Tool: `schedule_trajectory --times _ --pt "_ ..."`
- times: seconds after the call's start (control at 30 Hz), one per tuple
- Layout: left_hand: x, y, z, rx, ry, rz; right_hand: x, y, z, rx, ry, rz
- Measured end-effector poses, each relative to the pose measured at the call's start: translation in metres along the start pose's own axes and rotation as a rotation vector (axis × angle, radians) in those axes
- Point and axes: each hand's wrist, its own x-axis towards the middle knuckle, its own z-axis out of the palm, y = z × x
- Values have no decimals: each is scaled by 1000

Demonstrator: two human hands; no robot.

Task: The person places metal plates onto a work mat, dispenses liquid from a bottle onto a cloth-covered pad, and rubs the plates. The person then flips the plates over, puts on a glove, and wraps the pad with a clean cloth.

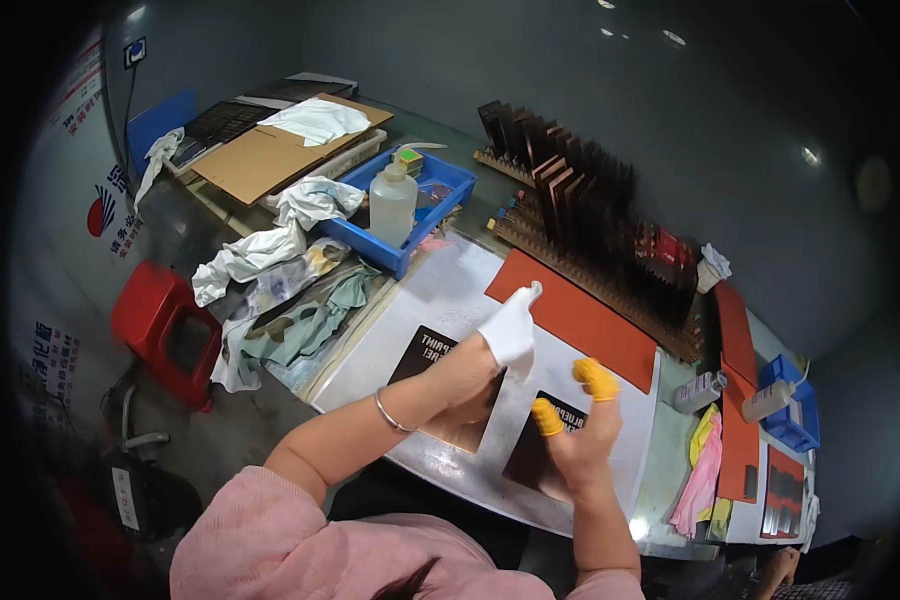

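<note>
My left hand (460, 372), with a metal bangle at its wrist, is closed on a white cloth (510, 338) that hangs over the work sheet. Under this hand lies a dark printed plate (460, 426) with a shiny copper-coloured lower part, partly covered by my forearm. My right hand (588, 440) wears yellow finger cots (598, 380) on its thumb and a finger. Those fingers are spread apart with nothing between them. A second dark plate (538, 455), with light lettering, lies below this hand; whether they touch I cannot tell.
An orange-red mat (580, 325) lies behind the plates, before wooden racks (590, 265) of upright dark plates. At left are a blue tray (395, 258) with a squeeze bottle (392, 205), crumpled cloths (315, 310) and a red stool (165, 330). Another person's hand (782, 568) shows at lower right.
</note>
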Motion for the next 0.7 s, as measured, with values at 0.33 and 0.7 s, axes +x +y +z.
schedule_trajectory --times 0.33,0.7 --pt "-6 -9 -22 -199 75 52 -21 12 49 749 14 508" --pt "-11 -24 -34 -178 228 50 -2 -1 71 849 -123 551"
